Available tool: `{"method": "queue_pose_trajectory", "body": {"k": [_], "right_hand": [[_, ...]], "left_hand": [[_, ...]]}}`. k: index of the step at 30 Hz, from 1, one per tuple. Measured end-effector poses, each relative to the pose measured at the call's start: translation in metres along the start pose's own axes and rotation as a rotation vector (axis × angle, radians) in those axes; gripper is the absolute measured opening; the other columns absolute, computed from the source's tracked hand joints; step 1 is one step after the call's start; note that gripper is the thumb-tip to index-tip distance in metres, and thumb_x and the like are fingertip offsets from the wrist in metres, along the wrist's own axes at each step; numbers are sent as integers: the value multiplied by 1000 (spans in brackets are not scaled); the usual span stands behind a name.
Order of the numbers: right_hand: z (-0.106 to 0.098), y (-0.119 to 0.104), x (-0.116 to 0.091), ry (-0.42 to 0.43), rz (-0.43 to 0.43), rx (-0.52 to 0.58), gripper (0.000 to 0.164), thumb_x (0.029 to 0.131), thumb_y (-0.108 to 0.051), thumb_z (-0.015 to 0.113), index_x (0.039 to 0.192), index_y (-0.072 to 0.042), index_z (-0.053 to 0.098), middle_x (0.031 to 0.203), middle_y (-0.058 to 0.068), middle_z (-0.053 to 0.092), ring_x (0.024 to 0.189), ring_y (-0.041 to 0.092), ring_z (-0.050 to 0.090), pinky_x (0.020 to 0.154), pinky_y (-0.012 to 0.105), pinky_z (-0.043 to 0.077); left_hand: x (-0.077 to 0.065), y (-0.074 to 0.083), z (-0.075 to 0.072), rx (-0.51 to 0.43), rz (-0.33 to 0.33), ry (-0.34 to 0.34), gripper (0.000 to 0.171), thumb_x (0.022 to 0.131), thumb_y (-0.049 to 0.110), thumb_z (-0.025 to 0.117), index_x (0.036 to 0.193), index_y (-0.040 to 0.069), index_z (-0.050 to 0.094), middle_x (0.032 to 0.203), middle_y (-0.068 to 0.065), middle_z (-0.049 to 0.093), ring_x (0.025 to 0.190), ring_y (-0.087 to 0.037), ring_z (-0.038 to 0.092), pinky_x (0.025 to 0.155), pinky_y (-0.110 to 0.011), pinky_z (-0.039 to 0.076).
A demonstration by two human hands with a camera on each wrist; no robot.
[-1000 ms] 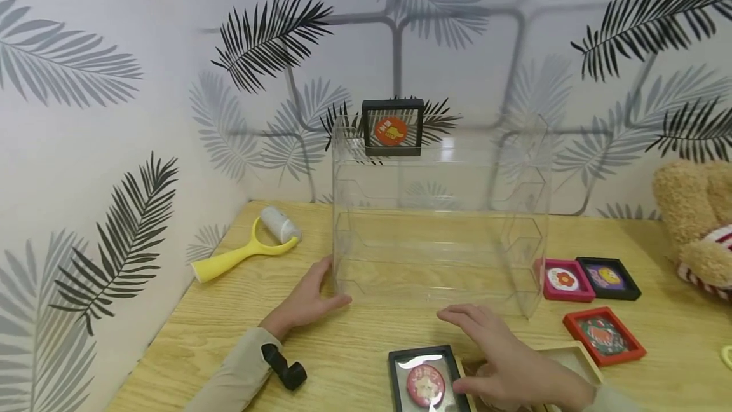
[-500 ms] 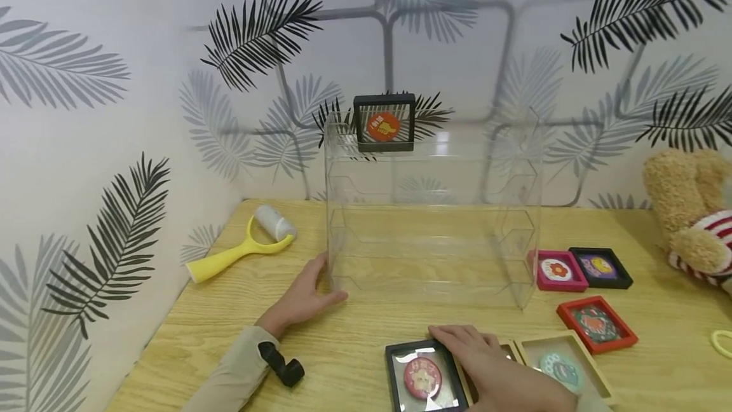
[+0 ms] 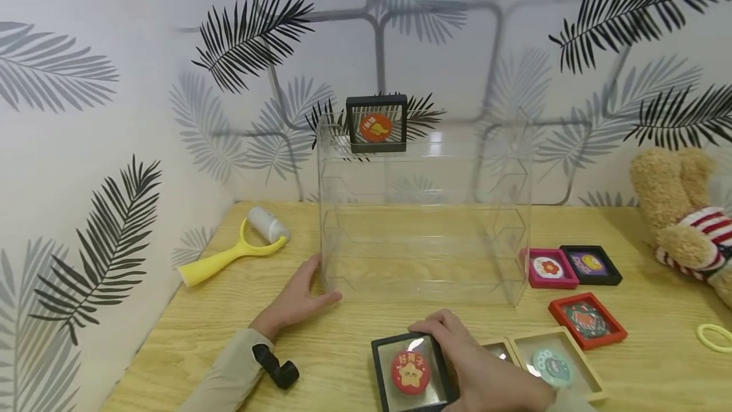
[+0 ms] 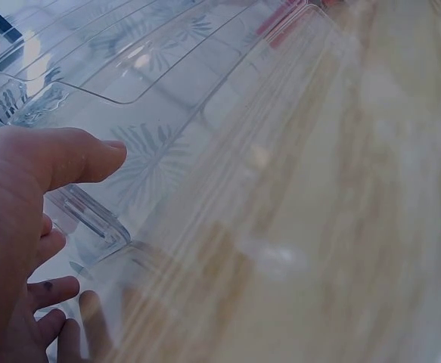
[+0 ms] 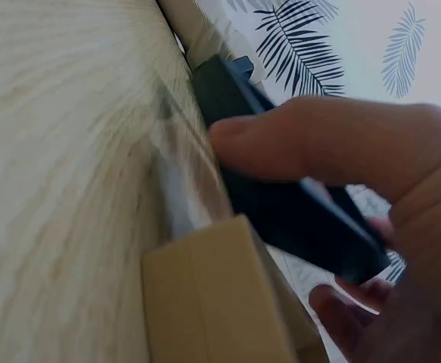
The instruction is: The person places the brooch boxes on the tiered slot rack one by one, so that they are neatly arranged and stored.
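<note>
My right hand [image 3: 480, 367] grips the right edge of a black square display frame [image 3: 378, 367] holding a red round badge with a star. In the right wrist view the thumb lies along one side of the black frame [image 5: 281, 212], which tilts over the wood, and fingers show beyond it. At the lower left corner of a clear acrylic rack [image 3: 423, 285] rests my left hand [image 3: 294, 301]. Its thumb [image 4: 84, 155] is stretched out in front of the rack's side edge, with the other fingers on the outer side. Another black frame [image 3: 377, 147] with an orange badge stands on the rack's top tier.
Pale wooden frames, one with a teal badge [image 3: 553, 366], lie right of my right hand. Farther right are a red frame [image 3: 591, 322], a pink frame [image 3: 553, 267], a black frame [image 3: 591, 265], a yellow ring [image 3: 715, 338] and a teddy bear [image 3: 680, 221]. A yellow-handled roller [image 3: 229, 256] lies left.
My right hand came from above the wooden frame to the black frame's edge, took hold and tilted it. The wooden frame with the teal badge came into view. My left hand stayed at the rack.
</note>
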State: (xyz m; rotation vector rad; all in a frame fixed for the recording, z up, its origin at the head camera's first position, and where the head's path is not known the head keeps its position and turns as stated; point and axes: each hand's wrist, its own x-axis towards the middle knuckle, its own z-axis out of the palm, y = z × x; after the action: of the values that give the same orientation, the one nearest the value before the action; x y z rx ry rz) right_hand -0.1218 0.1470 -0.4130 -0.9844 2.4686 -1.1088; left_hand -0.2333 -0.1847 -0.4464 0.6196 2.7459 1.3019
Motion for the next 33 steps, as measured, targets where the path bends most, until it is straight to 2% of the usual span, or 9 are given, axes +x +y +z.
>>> {"method": "queue_pose_trajectory", "body": {"k": [5, 7, 11, 14, 17, 19, 21, 26, 33], "right_hand": [[-5, -5, -2, 0, 72, 336, 96, 74, -29, 84, 147, -27, 22, 137, 5, 37, 119, 25, 45, 95, 20, 47], [-7, -5, -2, 16, 38, 423, 97, 75, -20, 84, 148, -24, 20, 136, 12, 41, 115, 26, 51, 92, 23, 50], [-11, -3, -3, 48, -11, 502, 95, 76, -11, 82, 147, -21, 18, 121, 20, 54, 86, 15, 62, 67, 21, 54], [-13, -1, -4, 41, -37, 623, 96, 78, -6, 79, 147, -19, 13, 119, 23, 56, 82, 13, 63, 67, 23, 55], [-12, 2, -3, 88, -109, 726, 76, 88, 0, 66, 144, -16, 17, 101, 21, 63, 68, 11, 65, 53, 28, 56], [-11, 4, 0, 167, -168, 723, 54, 96, 2, 53, 139, -15, 25, 83, 18, 64, 48, 11, 60, 37, 29, 50], [-10, 5, 4, 253, -193, 695, 35, 102, 0, 40, 131, -17, 34, 63, 12, 58, 27, 17, 43, 23, 31, 36], [-13, 0, 5, 361, -155, 616, 22, 105, -4, 32, 124, -13, 37, 52, 13, 52, 27, 33, 36, 23, 32, 35], [-61, -8, 15, 519, -195, 368, 20, 103, 0, 34, 122, 3, 30, 57, 13, 55, 33, 13, 50, 29, 31, 40]], "left_hand": [[-2, 1, 0, -18, -20, -8, 86, 84, 28, 74, 150, 0, 26, 151, -21, 34, 141, -37, 31, 114, -54, 27], [-2, 1, 0, -25, -23, -14, 85, 85, 28, 74, 150, 0, 26, 151, -21, 33, 141, -37, 31, 113, -54, 27], [-2, 2, 0, -23, -22, -23, 86, 85, 29, 73, 150, 0, 25, 151, -22, 33, 141, -37, 30, 113, -55, 27], [-2, 3, 0, -13, -25, -19, 86, 85, 29, 73, 150, 0, 25, 151, -22, 33, 140, -37, 31, 113, -55, 27], [-1, 3, 0, -4, -26, -15, 86, 85, 29, 74, 149, -1, 26, 150, -22, 34, 140, -37, 32, 113, -54, 28], [0, 3, -1, -1, -17, -11, 85, 85, 29, 73, 149, -1, 27, 150, -22, 35, 139, -37, 33, 113, -54, 28], [0, 2, -2, 0, -11, -5, 84, 85, 29, 73, 149, 0, 27, 149, -22, 36, 139, -37, 33, 113, -54, 28], [-7, 2, -4, -27, -39, -16, 85, 84, 27, 75, 149, 0, 27, 150, -22, 34, 140, -37, 31, 114, -55, 26], [0, 4, 1, -21, -45, -8, 86, 84, 29, 74, 149, 0, 27, 152, -21, 33, 141, -37, 29, 114, -54, 26]]}}
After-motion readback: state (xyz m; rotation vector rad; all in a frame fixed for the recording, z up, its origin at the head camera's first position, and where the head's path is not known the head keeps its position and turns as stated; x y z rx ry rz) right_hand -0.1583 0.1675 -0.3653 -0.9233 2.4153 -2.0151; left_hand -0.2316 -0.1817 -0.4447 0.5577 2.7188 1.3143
